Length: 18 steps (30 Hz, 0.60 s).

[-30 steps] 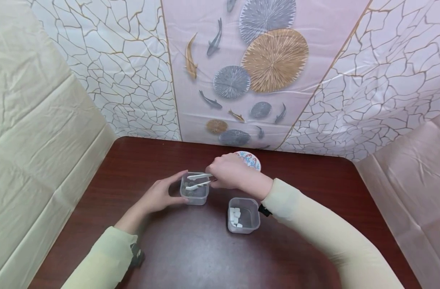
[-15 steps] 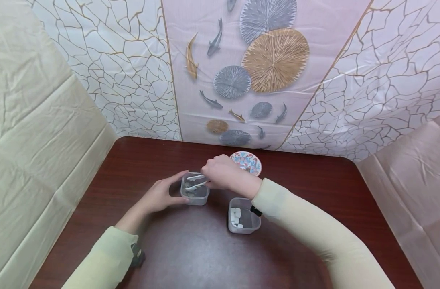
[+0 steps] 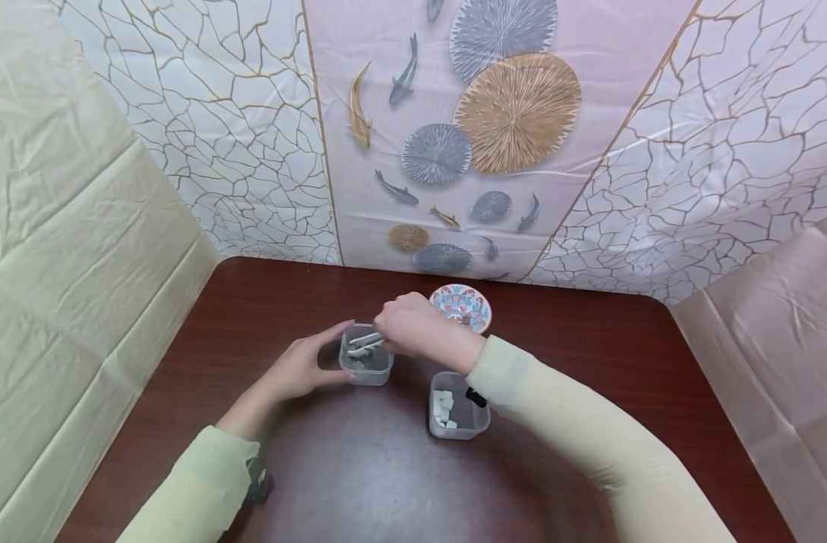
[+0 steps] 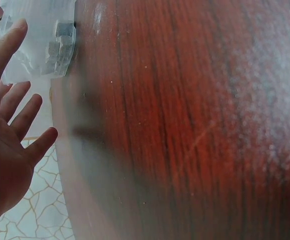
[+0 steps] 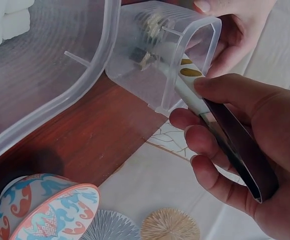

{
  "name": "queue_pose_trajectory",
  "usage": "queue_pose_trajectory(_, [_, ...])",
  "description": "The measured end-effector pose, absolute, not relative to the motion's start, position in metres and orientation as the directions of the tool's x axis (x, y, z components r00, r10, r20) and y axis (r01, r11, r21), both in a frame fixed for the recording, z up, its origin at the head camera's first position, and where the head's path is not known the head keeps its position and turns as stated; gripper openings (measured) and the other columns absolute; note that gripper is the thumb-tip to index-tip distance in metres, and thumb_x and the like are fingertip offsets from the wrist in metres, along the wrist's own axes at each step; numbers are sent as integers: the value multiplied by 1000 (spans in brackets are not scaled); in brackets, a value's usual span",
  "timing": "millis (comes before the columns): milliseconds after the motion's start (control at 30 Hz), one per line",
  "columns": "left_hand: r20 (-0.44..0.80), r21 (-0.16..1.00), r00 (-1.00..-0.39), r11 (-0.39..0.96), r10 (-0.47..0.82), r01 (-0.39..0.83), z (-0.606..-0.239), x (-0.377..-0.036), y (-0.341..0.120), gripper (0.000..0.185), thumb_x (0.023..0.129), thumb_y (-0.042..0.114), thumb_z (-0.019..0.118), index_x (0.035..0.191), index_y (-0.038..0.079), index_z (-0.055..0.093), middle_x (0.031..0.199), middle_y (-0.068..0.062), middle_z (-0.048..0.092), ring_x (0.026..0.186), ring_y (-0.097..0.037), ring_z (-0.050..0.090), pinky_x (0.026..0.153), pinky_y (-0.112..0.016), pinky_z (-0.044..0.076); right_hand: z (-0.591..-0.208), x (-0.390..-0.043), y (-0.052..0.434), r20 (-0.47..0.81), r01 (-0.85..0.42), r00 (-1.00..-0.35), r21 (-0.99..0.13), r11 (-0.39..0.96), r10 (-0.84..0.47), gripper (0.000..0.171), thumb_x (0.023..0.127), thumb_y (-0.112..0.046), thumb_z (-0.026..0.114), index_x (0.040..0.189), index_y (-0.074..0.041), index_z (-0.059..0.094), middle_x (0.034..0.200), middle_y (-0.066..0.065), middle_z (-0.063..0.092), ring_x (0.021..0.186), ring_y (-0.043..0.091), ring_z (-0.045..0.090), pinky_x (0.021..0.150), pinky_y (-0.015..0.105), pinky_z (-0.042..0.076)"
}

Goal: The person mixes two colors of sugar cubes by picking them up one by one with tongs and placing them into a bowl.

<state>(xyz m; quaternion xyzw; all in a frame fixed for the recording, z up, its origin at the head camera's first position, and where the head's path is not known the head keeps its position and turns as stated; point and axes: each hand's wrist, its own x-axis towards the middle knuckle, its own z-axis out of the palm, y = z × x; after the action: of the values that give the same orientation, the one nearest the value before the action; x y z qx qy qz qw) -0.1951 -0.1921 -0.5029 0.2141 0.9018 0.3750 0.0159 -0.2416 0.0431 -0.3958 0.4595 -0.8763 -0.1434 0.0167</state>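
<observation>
The tongs (image 3: pixel 366 343) sit in your right hand (image 3: pixel 413 326), fingers and thumb curled round the arms, with the tips down inside the small clear container (image 3: pixel 366 365) just beyond your knuckles; in the right wrist view the tips (image 5: pixel 152 55) lie among small dark pieces at its floor, though whether they have closed on one cannot be told. Your left hand (image 3: pixel 298 369) is spread, its thumb and fingertips resting against the container's near wall rather than wrapped about it. Brace that wall firmly, since the container looks light and may slide as you press. Squeeze only once a piece sits squarely between the tips, then lift straight up, clear of the rim. The second container (image 3: pixel 458 405), holding white cubes (image 3: pixel 442 407), stands under your right forearm; the patterned bowl (image 3: pixel 462 305) lies just behind your right hand.
</observation>
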Motion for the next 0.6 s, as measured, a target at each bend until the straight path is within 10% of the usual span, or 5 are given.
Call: queue_pose_trajectory(600, [144,682,-909,627,391,377,-501,-194,-191,94,82,32,95,161,11,49,152,-15,61,139,-38,59,114,-59,47,-370,-233,80,11,-835,-548,58,548,-836,17,91,-23,80,77,-20,71,66,-8,61,58,15,55,55,38,49])
